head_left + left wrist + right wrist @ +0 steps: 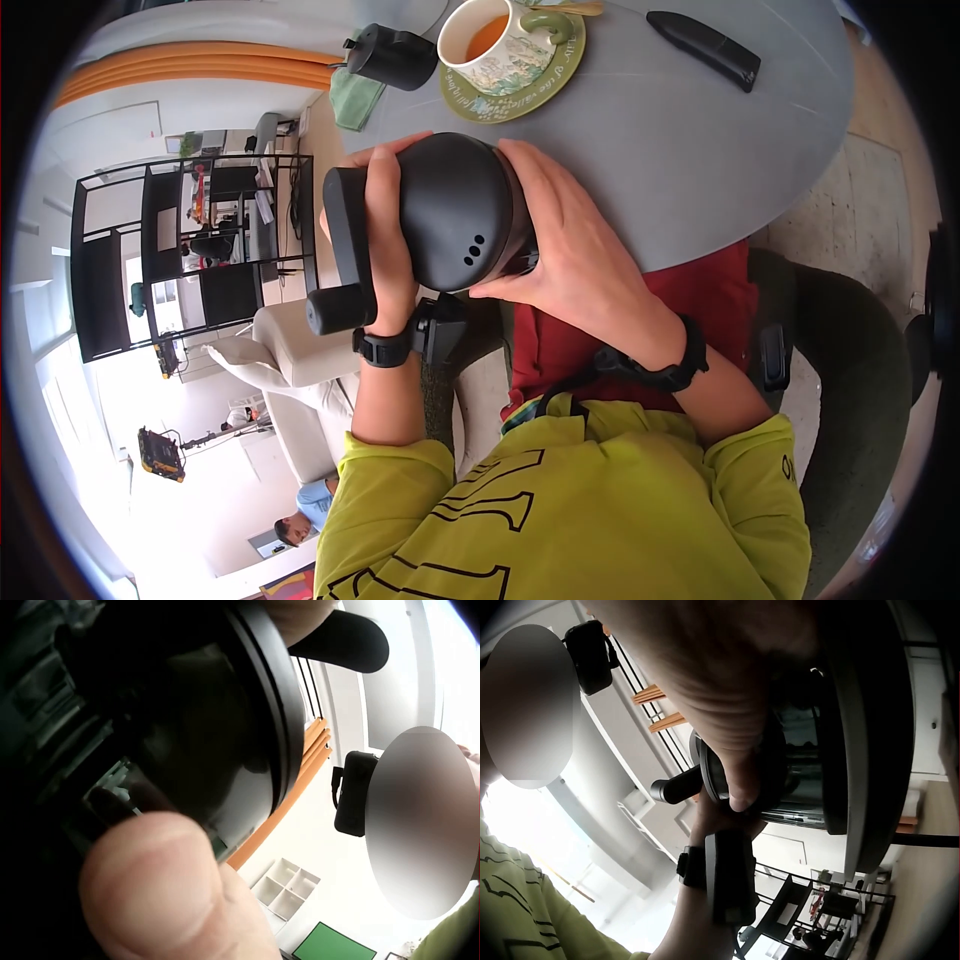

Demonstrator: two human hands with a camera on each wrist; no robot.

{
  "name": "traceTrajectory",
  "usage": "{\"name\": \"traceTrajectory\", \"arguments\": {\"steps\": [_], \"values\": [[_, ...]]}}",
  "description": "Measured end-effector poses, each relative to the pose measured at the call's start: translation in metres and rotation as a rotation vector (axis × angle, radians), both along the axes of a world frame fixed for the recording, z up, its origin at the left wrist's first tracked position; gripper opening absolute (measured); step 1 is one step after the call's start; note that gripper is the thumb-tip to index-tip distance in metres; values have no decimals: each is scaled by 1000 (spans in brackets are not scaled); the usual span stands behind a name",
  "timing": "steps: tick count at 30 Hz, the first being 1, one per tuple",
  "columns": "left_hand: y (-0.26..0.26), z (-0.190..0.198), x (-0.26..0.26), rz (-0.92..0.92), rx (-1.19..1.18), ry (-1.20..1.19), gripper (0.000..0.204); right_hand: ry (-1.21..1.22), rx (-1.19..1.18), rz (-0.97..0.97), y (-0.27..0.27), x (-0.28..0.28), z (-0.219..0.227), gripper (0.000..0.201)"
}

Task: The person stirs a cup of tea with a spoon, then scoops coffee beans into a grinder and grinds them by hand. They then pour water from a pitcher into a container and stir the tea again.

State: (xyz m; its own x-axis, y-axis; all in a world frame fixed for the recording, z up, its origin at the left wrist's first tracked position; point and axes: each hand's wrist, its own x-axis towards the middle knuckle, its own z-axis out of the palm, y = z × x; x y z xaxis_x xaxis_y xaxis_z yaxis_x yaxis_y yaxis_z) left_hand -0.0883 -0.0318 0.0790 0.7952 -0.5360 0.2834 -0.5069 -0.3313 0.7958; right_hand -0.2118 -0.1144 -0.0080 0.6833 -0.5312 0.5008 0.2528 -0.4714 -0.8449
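Both hands hold a bulky black device [455, 210] with a rounded shell, small round holes and a crank-like arm [348, 225] ending in a cylindrical knob [335, 309]. My left hand [388, 235] grips its left side, fingers passing between the arm and the shell. The right hand [570, 230] clasps the right side, with fingers along the top and the thumb underneath. In the left wrist view, the left thumb [154, 881] lies by a dark, glossy, see-through part [217, 712]. The right thumb [742, 784] presses near the same dark section in the right wrist view.
On the grey round table [660, 170] stand a patterned cup [505, 70] of brown drink on a green saucer [470, 100] and a small black pot [392, 57]. A green cloth [355, 100] and a long black object [705, 50] lie there too. Someone in blue [316, 500] appears in the background.
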Motion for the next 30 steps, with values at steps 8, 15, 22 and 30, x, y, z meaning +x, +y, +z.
{"name": "traceTrajectory", "arguments": {"steps": [8, 15, 22, 30], "values": [[-2, 1, 14, -252, -77, 118, 26, -16, 24, 31, -2, 1, 0, 97], [-1, -4, 15, -344, -95, 110, 25, -11, 18, 41, -1, 1, -2, 97], [3, -2, 9, -169, -54, 80, 27, 1, 90, 125, -10, 3, 3, 99], [19, 4, 7, -348, -70, 143, 36, 11, 21, 219, -33, 0, 12, 93]]}}
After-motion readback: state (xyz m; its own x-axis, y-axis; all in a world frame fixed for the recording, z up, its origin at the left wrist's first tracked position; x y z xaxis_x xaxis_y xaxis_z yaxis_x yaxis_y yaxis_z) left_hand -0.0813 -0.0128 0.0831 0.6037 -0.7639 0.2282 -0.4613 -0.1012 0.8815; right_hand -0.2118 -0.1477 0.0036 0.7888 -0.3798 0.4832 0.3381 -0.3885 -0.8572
